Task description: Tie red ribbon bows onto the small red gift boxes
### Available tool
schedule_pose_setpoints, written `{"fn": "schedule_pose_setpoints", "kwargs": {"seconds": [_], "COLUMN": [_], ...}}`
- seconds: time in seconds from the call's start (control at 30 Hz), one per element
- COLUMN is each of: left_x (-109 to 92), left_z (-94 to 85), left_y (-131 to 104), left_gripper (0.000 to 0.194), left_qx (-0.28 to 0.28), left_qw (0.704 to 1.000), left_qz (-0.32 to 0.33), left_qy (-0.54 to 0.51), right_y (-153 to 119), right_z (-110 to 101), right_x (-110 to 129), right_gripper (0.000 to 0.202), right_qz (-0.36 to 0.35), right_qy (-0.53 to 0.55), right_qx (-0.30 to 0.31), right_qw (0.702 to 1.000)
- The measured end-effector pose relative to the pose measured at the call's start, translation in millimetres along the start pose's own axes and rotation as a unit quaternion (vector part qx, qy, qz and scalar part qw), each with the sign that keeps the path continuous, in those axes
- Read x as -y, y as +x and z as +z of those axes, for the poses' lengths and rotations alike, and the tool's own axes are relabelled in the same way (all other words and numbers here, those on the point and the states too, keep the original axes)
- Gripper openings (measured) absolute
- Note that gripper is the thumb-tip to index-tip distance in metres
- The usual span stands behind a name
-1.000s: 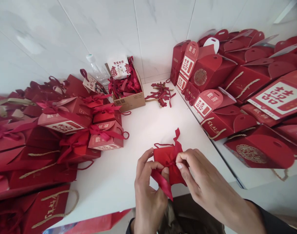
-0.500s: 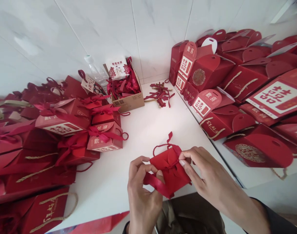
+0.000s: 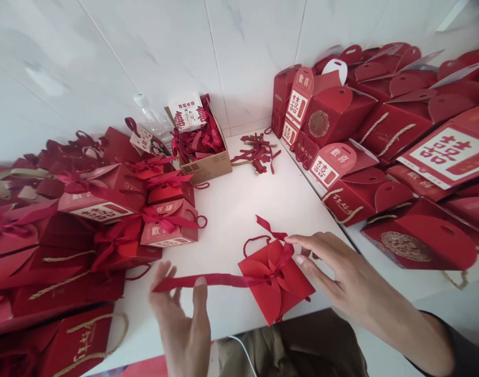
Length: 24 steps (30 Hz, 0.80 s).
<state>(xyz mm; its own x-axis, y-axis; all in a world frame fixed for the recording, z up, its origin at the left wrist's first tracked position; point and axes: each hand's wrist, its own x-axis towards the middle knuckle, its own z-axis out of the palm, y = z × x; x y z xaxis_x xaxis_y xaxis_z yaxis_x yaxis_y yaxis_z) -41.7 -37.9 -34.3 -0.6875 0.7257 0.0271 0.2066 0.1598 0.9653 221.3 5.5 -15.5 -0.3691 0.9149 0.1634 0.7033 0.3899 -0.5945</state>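
A small red gift box with curved, interlocking top flaps sits at the table's front edge. A red ribbon is knotted over its top and stretches straight out to the left. My left hand has that ribbon lying across its fingers with the thumb on top, holding it away from the box. At the box's upper right, my right hand has index finger and thumb apart beside the ribbon's loop. The index fingertip is close to the other ribbon tail. A thin cord handle loops out behind the box.
Ribbon-tied red boxes crowd the left side. Untied red boxes stack up on the right. A cardboard box with red ribbons stands at the back, near a loose pile of cut ribbons and a clear plastic bottle.
My left hand has moved left, drawing the ribbon out straight. The right hand's finger and thumb have parted, and a small bow-like knot now shows on the box, which sits slightly turned.
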Motion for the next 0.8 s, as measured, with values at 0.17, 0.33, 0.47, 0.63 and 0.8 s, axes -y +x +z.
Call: {"fn": "schedule_pose_setpoints", "kwargs": {"seconds": [0.17, 0.33, 0.47, 0.63, 0.8], "left_x": [2, -5, -7, -10, -26], "left_z": [2.9, 22.2, 23.2, 19.8, 25.8], "left_y": [-46, -53, -46, -44, -36], "left_gripper": [0.021, 0.027, 0.012, 0.009, 0.012], "left_qx": [0.051, 0.165, 0.161, 0.127, 0.148], "left_qw": [0.983, 0.958, 0.961, 0.964, 0.953], "left_qz": [0.126, 0.18, 0.171, 0.173, 0.239], "left_qy": [0.124, 0.15, 0.148, 0.157, 0.115], "right_y": [5, 6, 4, 4, 9], "right_z": [-5, -8, -8, -12, -17], "right_x": [-2, 1, 1, -1, 2], "right_gripper": [0.011, 0.008, 0.007, 0.019, 0.015], "right_qz": [-0.034, -0.039, -0.043, -0.068, -0.103], "right_qy": [0.003, 0.014, 0.019, 0.0, -0.013], "right_qx": [0.01, 0.007, -0.007, -0.011, -0.032], "right_qw": [0.999, 0.999, 0.999, 0.998, 0.994]}}
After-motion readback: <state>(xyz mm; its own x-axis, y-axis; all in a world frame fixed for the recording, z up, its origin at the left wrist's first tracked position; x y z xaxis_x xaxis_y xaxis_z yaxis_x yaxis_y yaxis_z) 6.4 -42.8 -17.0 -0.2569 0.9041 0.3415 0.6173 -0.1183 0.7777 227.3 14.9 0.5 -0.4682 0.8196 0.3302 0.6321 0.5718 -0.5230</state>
